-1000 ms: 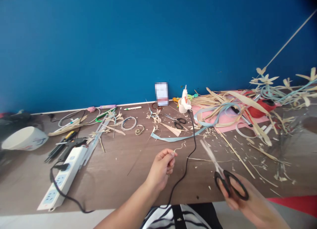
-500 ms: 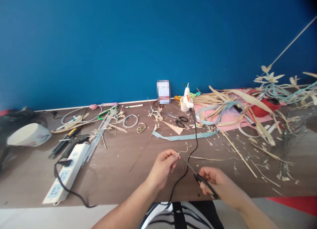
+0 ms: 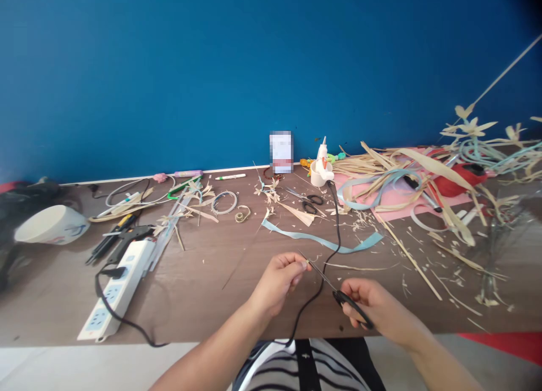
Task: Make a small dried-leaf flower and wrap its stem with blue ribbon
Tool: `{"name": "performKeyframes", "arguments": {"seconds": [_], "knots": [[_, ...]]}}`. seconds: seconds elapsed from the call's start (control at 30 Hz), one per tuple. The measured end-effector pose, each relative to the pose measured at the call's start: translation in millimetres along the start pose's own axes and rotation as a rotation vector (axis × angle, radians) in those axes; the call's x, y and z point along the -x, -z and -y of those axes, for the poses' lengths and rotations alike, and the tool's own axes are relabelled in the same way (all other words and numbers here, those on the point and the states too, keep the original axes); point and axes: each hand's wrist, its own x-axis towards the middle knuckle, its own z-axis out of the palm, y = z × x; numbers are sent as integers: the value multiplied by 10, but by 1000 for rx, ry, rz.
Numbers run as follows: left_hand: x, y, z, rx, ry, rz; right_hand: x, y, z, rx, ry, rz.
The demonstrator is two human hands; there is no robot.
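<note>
My left hand (image 3: 277,281) pinches a tiny pale strip of straw between thumb and fingers, just above the brown table (image 3: 203,289). My right hand (image 3: 375,309) grips black-handled scissors (image 3: 339,292), whose thin blades point up and left and reach the fingertips of my left hand. A black cord (image 3: 332,233) runs under both hands from a white glue gun (image 3: 319,166) standing in a cup at the back.
A white power strip (image 3: 114,289) lies at the left, with a white bowl (image 3: 51,224) further left. A pale blue ribbon (image 3: 317,240), a second pair of scissors (image 3: 307,202), straw scraps and a pile of dried leaves on pink paper (image 3: 389,196) cover the back and right.
My right hand swung the scissors in from the right edge to my left hand's fingertips. The small strip has stayed pinched in my left hand.
</note>
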Motion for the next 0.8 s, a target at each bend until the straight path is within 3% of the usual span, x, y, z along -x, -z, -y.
{"name": "performKeyframes", "arguments": {"seconds": [0.13, 0.23, 0.4, 0.53, 0.67, 0.8], "knots": [[0, 9, 27, 45, 13, 26, -13, -8, -9, 2, -14, -48], [-47, 42, 25, 229, 23, 25, -22, -1, -70, -60, 31, -70], [-190, 154, -127, 792, -46, -172, 33, -87, -253, -293, 69, 84], [-219, 196, -264, 982, -109, -158, 59, -288, -343, -405, 48, 163], [-183, 172, -302, 1048, -33, -114, -1, -384, -353, -310, 61, 158], [-148, 156, -304, 1049, 94, -92, -43, -316, -286, -105, 65, 97]]}}
